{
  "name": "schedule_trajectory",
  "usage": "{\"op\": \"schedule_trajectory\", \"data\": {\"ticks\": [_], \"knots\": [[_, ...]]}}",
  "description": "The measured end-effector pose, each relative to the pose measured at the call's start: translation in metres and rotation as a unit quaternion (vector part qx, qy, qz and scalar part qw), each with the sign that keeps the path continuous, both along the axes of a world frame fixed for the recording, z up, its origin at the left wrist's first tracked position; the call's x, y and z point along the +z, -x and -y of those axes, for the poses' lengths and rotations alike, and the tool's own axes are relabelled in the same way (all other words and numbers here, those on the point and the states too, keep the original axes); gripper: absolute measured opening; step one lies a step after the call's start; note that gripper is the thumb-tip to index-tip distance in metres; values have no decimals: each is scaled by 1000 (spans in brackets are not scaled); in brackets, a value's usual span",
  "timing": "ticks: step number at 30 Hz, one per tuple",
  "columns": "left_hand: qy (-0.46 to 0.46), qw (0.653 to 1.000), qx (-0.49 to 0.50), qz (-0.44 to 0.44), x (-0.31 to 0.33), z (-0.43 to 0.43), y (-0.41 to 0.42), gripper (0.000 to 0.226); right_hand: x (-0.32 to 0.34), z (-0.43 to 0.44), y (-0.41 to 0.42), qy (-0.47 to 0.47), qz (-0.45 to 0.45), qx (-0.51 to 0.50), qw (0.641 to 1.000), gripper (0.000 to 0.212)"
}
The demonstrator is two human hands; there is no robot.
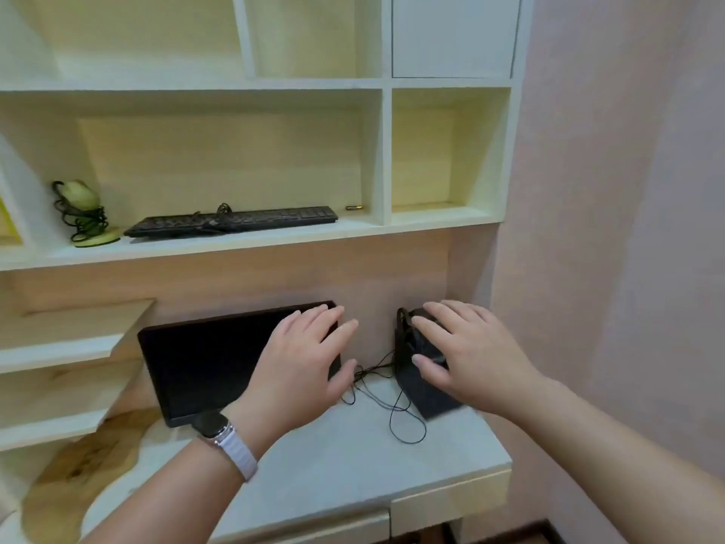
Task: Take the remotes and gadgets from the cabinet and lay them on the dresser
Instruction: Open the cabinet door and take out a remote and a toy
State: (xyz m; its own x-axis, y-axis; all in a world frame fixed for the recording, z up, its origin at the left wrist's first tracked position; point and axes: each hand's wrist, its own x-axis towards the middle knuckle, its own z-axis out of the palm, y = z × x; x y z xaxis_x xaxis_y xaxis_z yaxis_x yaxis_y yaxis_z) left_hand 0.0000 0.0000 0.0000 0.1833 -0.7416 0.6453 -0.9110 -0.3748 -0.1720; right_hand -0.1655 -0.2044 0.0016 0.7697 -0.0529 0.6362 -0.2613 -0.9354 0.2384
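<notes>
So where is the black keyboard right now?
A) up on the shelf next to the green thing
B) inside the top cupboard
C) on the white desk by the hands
A: the keyboard lies on the shelf, right of the green thing, above both hands.

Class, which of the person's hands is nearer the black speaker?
Right. The right hand rests on the speaker; the left hand hovers beside it, before the monitor.

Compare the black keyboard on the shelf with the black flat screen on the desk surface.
The black keyboard lies flat on the white shelf; the black flat screen stands tilted on the pale desk surface below. The keyboard is untouched, with a cable bunched on top; the screen has the left hand over its right edge. The keyboard shows keys; the screen is plain and dark. Both are black and wide.
</notes>
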Motion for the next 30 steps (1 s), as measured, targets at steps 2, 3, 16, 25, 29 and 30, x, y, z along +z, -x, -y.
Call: {"op": "schedule_trajectory", "data": {"ticks": [2, 3, 16, 25, 29, 30], "knots": [[4, 1000, -3, 2, 10, 26, 3, 47, 9, 28, 2, -1, -6, -1, 1000, 49], [7, 1000, 0, 11, 13, 38, 3, 47, 12, 43, 0, 13, 4, 6, 1000, 48], [55, 995, 22, 82, 90, 123, -38, 47, 99, 126, -50, 85, 100, 41, 991, 52], [128, 982, -28, 134, 163, 178, -96, 46, 162, 149, -100, 118, 106, 24, 987, 52], [154, 969, -48, 187, 202, 201, -125, 46, 198, 159, -121, 174, 120, 8, 977, 53], [163, 965, -53, 199, 212, 205, -133, 45, 210, 161, -127, 191, 121, 3, 974, 53]]}}
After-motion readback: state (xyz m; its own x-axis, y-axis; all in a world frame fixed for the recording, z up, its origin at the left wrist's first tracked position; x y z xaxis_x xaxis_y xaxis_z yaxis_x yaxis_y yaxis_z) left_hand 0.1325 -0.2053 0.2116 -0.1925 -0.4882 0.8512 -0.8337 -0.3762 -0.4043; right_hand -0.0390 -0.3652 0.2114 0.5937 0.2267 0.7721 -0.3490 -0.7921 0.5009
